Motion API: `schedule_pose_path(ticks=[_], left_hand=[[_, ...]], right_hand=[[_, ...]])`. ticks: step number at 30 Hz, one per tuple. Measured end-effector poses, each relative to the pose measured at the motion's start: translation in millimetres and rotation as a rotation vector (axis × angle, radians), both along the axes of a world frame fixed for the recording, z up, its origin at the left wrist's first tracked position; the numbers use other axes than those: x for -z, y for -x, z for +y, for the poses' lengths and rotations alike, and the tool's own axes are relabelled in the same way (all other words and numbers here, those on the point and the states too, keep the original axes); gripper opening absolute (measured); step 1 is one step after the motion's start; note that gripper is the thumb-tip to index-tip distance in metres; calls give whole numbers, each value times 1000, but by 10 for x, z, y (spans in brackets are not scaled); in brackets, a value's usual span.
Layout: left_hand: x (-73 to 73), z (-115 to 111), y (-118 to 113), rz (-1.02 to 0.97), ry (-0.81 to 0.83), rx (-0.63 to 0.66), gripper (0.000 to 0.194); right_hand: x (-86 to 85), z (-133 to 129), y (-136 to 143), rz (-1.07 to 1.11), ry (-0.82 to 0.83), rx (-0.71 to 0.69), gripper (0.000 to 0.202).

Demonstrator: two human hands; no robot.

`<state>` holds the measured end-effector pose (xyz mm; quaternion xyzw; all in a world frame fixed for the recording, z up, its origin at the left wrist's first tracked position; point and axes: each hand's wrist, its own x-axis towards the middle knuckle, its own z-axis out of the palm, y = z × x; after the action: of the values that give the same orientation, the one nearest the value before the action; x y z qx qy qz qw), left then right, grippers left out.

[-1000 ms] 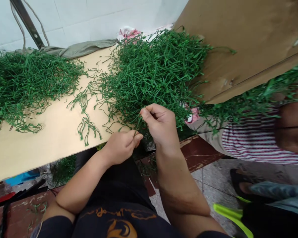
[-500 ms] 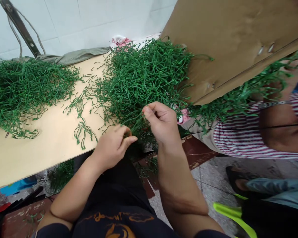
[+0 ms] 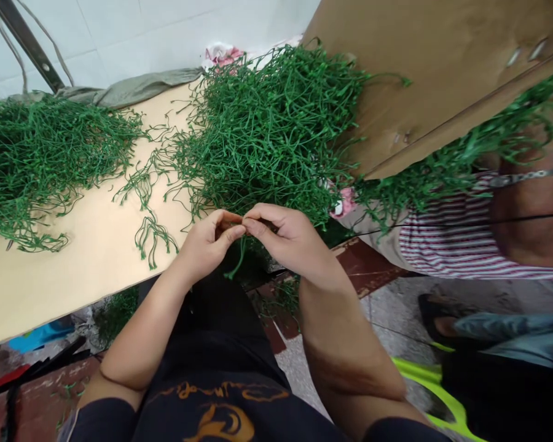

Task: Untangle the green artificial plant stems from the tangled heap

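My left hand [image 3: 212,242] and my right hand [image 3: 283,236] meet fingertip to fingertip at the front of a large heap of green strands [image 3: 276,129]. Both are pinched on a thin green strand [image 3: 242,255], whose knotted end hangs below the fingers. The part between the fingertips is hidden. Left of my hands, a few loose strands [image 3: 152,236] lie on the pale tabletop [image 3: 96,255]. Another green heap [image 3: 46,147] covers the table's far left.
A brown cardboard panel [image 3: 424,67] leans at the upper right. Beyond its lower edge, a person in a striped shirt [image 3: 456,245] has more green strands nearby. A grey cloth [image 3: 142,86] lies along the wall. Below right is a yellow-green plastic object [image 3: 431,383].
My hands have come together from a small gap apart. The green strand now dangles beneath the joined fingertips. The camera view has shifted slightly.
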<state>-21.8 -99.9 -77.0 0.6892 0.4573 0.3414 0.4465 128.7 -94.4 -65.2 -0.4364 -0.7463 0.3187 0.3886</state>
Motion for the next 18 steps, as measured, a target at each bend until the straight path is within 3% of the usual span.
schedule_pose_path(ticks=[6,9,14,18], left_hand=[[-70,-54,-33,408,-302,17,30],[-103,-94,-78,505,-407,11,31],[-153,-160,-83,443,-354,-21,34],[-190,-147,-22,455,-287,72,32]], right_hand=[[73,-16,41,0,-110,190,20],[75,-39,71,30,-150,286,20],[37,-57,113,85,-130,332,18],[79,-7,106,145,-90,358,20]])
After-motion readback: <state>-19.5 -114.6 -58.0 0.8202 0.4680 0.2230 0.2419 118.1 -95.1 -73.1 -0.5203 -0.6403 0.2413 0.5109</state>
